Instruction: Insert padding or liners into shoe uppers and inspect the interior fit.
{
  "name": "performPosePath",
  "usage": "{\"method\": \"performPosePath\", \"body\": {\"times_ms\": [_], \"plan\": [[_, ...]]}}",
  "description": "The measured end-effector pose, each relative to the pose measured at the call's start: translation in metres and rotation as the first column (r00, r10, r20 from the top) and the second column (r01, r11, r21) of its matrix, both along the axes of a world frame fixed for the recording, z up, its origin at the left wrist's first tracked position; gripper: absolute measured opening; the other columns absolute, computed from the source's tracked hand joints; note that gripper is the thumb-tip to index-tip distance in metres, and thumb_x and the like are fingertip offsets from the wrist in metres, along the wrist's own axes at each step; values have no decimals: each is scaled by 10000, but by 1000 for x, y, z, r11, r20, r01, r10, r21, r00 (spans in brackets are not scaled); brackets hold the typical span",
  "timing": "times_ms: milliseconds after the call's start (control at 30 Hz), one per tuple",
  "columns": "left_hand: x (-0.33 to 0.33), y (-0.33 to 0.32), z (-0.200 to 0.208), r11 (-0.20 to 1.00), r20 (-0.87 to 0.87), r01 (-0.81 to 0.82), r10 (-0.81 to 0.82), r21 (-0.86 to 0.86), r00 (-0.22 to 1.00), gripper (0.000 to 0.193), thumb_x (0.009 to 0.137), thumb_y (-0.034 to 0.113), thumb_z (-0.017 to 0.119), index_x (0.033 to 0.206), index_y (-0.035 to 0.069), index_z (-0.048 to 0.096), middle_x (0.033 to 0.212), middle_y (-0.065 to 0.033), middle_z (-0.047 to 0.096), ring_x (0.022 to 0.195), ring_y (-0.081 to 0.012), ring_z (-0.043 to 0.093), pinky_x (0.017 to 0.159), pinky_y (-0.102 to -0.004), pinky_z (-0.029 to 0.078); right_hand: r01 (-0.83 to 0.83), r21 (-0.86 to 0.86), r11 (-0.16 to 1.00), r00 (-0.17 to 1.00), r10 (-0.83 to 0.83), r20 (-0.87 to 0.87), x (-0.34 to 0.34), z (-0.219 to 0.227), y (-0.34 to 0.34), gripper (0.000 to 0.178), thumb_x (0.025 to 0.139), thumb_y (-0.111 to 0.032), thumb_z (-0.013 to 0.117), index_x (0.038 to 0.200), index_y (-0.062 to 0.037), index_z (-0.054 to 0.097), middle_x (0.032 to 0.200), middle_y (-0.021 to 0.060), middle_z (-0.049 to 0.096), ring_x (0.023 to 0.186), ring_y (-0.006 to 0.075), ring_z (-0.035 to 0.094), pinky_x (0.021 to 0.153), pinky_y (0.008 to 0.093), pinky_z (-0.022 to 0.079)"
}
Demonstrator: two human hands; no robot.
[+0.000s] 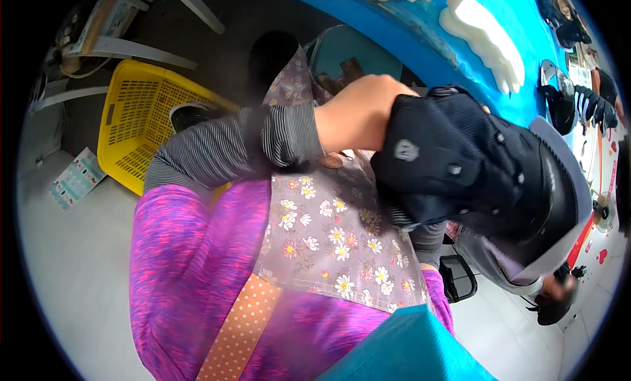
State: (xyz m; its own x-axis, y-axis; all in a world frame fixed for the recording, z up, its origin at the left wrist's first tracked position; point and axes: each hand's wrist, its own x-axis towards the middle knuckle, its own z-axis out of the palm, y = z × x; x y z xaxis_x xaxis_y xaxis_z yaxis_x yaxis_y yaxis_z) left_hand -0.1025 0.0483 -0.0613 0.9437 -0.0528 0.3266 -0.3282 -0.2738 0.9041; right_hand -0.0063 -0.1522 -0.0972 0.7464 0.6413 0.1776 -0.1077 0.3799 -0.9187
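Observation:
A black fabric shoe upper [473,164] is held up over my lap, at right of centre. It bears a pale shield badge and small shiny studs that look like eyelets. A pale grey edge flares out around its right end. My left hand [360,113] is closed on the upper's left end, with the fingertips hidden behind the fabric. My right forearm [428,241], in a striped sleeve, goes up beneath the upper. The upper covers my right hand, so its fingers do not show. Below lies my grey apron [328,230] with daisies.
A yellow plastic basket [135,121] stands on the floor at left, beside a printed sheet [77,178]. White foam-like pieces [483,36] rest on the blue table [420,23]. Several black pieces [562,105] lie farther right. Someone in a black cap [552,309] is at far right.

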Motion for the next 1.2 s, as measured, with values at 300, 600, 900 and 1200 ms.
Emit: {"method": "performPosePath", "body": {"times_ms": [300, 600, 900, 1200], "plan": [[8, 1, 24, 878, -188, 295, -385, -377, 904, 115, 800, 57, 688, 797, -39, 626, 655, -126, 632, 583, -174, 624, 572, -302, 478, 34, -32, 999, 997, -32, 73, 7, 4, 26, 312, 926, -159, 674, 1192, -22, 584, 908, 144, 665, 804, 186, 619, 708, 333, 518], [19, 13, 11, 986, 168, -153, 141, 63, 976, 329, 812, 349, 707, 729, 35, 658, 702, -197, 626, 661, -375, 617, 607, -397, 510, 9, -36, 999, 999, -8, 32, 2, 5, 17, 288, 930, -171, 673, 1162, -15, 603, 889, 128, 672, 786, 165, 617, 700, 317, 514], [16, -4, 7, 844, -55, 199, -260, -499, 964, 283, 952, 222, 651, 839, -35, 612, 635, -83, 506, 579, -143, 512, 580, -317, 447, -15, -54, 998, 1000, 15, 1, -3, 2, 17, 270, 934, -184, 671, 1132, -8, 621, 871, 113, 678, 769, 145, 615, 693, 302, 510], [25, 8, -16, 940, 4, -61, 66, -337, 998, 291, 900, 117, 662, 1154, -9, 598, 1068, -82, 668, 985, -122, 626, 884, -274, 510, 68, -42, 997, 994, -64, 87, 7, 14, 21, 258, 938, -197, 670, 1102, -1, 639, 852, 97, 684, 751, 124, 613, 685, 286, 506]]}}
